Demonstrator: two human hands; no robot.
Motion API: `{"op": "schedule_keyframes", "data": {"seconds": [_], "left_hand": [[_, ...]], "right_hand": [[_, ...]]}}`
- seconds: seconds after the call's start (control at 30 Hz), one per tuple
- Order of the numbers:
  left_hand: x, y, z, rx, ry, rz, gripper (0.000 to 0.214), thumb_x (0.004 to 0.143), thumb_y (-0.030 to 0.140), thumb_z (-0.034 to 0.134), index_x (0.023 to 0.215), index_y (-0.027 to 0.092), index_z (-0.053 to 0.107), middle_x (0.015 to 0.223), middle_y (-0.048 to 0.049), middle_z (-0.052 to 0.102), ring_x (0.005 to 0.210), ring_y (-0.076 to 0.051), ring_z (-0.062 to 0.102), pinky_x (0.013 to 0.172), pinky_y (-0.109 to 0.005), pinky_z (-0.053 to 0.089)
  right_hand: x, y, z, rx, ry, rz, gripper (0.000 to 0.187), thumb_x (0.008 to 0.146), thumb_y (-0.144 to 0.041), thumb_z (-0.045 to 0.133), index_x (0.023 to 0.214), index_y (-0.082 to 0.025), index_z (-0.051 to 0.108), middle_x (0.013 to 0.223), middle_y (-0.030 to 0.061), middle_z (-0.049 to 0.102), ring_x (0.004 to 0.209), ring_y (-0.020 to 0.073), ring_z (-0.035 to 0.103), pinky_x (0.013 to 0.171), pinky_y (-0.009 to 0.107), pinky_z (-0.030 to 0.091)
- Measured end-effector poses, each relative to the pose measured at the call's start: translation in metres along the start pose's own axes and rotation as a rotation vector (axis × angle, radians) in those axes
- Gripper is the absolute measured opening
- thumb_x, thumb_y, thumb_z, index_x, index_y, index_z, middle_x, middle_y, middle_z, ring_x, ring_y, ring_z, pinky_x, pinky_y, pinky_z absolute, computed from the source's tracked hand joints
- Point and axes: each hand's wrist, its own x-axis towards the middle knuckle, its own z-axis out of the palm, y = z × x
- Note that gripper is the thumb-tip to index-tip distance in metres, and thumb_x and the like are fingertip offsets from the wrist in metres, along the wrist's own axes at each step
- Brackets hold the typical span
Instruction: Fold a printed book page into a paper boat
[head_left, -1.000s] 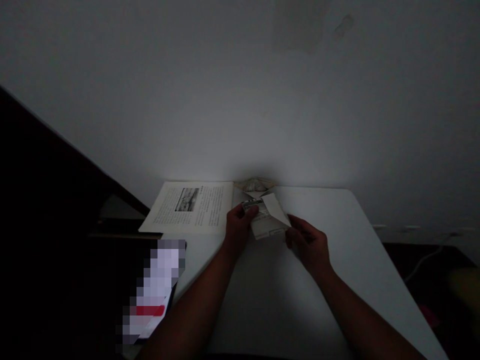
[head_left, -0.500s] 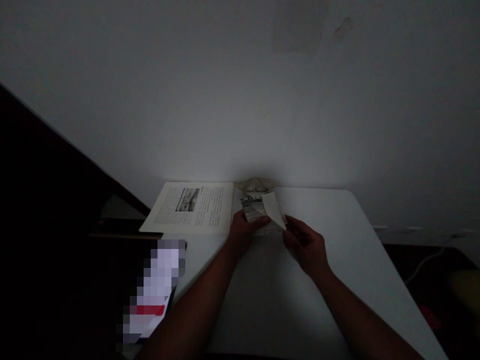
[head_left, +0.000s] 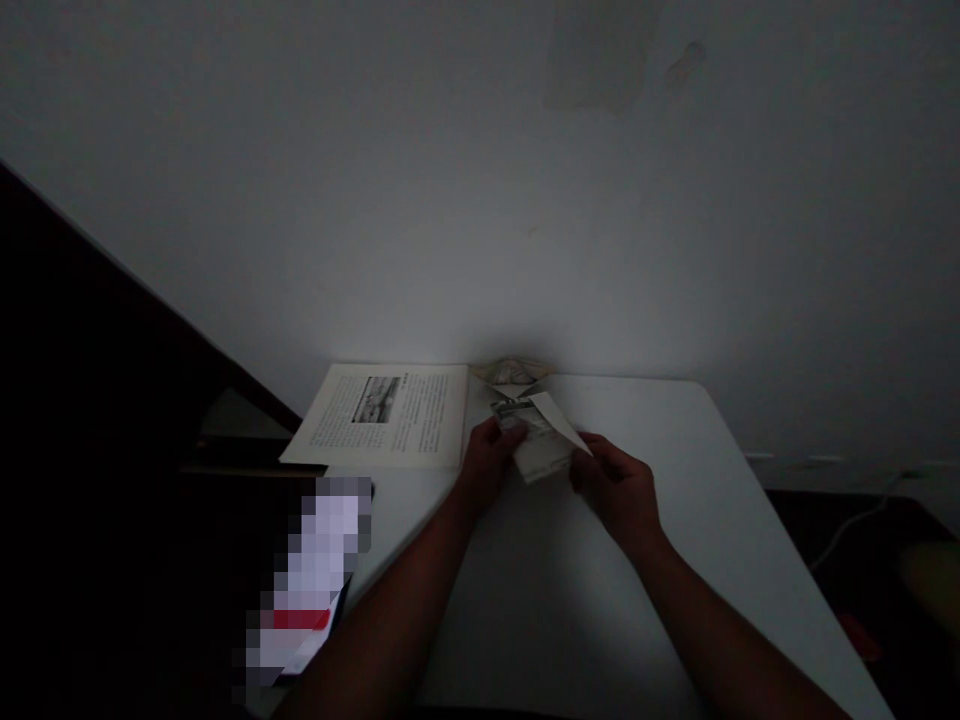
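Paper [head_left: 541, 447], folded and printed, is held over the white table [head_left: 697, 520], near its far edge and just right of the open book [head_left: 386, 415]. Left hand [head_left: 484, 465] pinches the paper's left edge, thumb and fingers closed on it; right hand [head_left: 619, 490] grips the right side, where a plain white flap stands up at an angle. Both hands are close together with only the paper between them, and a small crumpled wad [head_left: 510, 370] lies against the wall [head_left: 480, 200] just behind.
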Motion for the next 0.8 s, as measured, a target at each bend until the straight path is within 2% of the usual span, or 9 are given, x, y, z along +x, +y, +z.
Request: {"op": "schedule_keyframes", "data": {"seconds": [0.07, 0.13, 0.27, 0.33, 0.4, 0.53, 0.63, 0.73, 0.8], "left_hand": [[0.002, 0.002, -0.001, -0.057, -0.033, 0.046, 0.039, 0.073, 0.047, 0.064, 0.092, 0.013, 0.064, 0.088, -0.0094, 0.067, 0.075, -0.018, 0.062, 0.067, -0.030, 0.049], [0.004, 0.005, -0.003, -0.062, -0.032, 0.099, 0.041, 0.072, 0.047, 0.064, 0.100, 0.017, 0.062, 0.098, -0.0096, 0.065, 0.084, -0.019, 0.061, 0.070, -0.030, 0.049], [0.005, 0.013, -0.006, 0.062, 0.028, 0.275, 0.066, 0.057, 0.036, 0.078, 0.117, 0.025, 0.055, 0.126, -0.0092, 0.054, 0.108, -0.023, 0.053, 0.080, -0.029, 0.046], [0.003, 0.016, -0.006, 0.135, -0.003, 0.251, 0.057, 0.058, 0.034, 0.078, 0.111, 0.021, 0.060, 0.120, -0.0095, 0.058, 0.106, -0.023, 0.054, 0.081, -0.029, 0.045], [0.001, 0.017, -0.003, 0.167, -0.032, 0.183, 0.039, 0.064, 0.034, 0.075, 0.097, 0.017, 0.066, 0.100, -0.0081, 0.066, 0.094, -0.021, 0.059, 0.079, -0.030, 0.046], [-0.005, 0.016, 0.003, 0.188, 0.004, 0.145, 0.024, 0.069, 0.032, 0.072, 0.083, 0.014, 0.068, 0.082, -0.0043, 0.069, 0.080, -0.018, 0.062, 0.076, -0.029, 0.046], [-0.006, 0.015, 0.004, 0.212, 0.031, 0.115, 0.022, 0.072, 0.034, 0.070, 0.083, 0.014, 0.067, 0.081, -0.0032, 0.069, 0.077, -0.016, 0.062, 0.073, -0.027, 0.046], [-0.005, 0.015, 0.002, 0.231, 0.067, 0.113, 0.023, 0.074, 0.035, 0.068, 0.081, 0.013, 0.066, 0.080, -0.0025, 0.068, 0.073, -0.014, 0.060, 0.069, -0.025, 0.046], [-0.004, 0.015, 0.001, 0.235, 0.100, 0.121, 0.024, 0.074, 0.036, 0.067, 0.082, 0.013, 0.066, 0.080, -0.0025, 0.067, 0.072, -0.014, 0.060, 0.069, -0.025, 0.046]], "right_hand": [[0.002, 0.003, -0.001, 0.157, -0.005, 0.072, 0.022, 0.079, -0.035, 0.064, 0.088, -0.016, 0.067, 0.061, -0.0008, 0.057, 0.049, 0.0100, 0.047, 0.047, 0.025, 0.039], [0.004, 0.003, -0.001, 0.334, -0.025, 0.139, 0.020, 0.078, -0.035, 0.065, 0.081, -0.015, 0.066, 0.052, -0.0024, 0.053, 0.047, 0.0102, 0.048, 0.046, 0.024, 0.038], [0.005, -0.005, 0.001, 0.546, -0.098, 0.289, 0.020, 0.076, -0.033, 0.066, 0.067, -0.016, 0.059, 0.050, -0.0022, 0.054, 0.043, 0.0101, 0.049, 0.042, 0.023, 0.039], [0.005, -0.010, 0.002, 0.586, -0.148, 0.343, 0.019, 0.075, -0.034, 0.066, 0.073, -0.016, 0.059, 0.054, -0.0005, 0.059, 0.042, 0.0111, 0.050, 0.039, 0.023, 0.040], [0.004, -0.012, 0.002, 0.616, -0.182, 0.380, 0.023, 0.076, -0.038, 0.064, 0.081, -0.017, 0.060, 0.063, 0.0021, 0.065, 0.042, 0.0116, 0.052, 0.038, 0.024, 0.042], [0.004, -0.010, 0.002, 0.581, -0.182, 0.446, 0.032, 0.080, -0.047, 0.056, 0.089, -0.016, 0.057, 0.066, 0.0043, 0.067, 0.037, 0.0123, 0.052, 0.034, 0.024, 0.041], [0.004, -0.008, 0.003, 0.480, -0.109, 0.356, 0.033, 0.081, -0.052, 0.053, 0.092, -0.020, 0.053, 0.064, 0.0002, 0.064, 0.036, 0.0123, 0.052, 0.034, 0.025, 0.041], [0.001, -0.006, 0.002, 0.278, 0.010, 0.149, 0.026, 0.082, -0.046, 0.056, 0.096, -0.025, 0.051, 0.060, -0.0049, 0.060, 0.042, 0.0111, 0.054, 0.042, 0.023, 0.043], [-0.001, -0.005, 0.002, 0.134, 0.080, 0.013, 0.023, 0.081, -0.041, 0.061, 0.096, -0.025, 0.053, 0.066, -0.0037, 0.062, 0.051, 0.0107, 0.056, 0.051, 0.024, 0.046]]}}
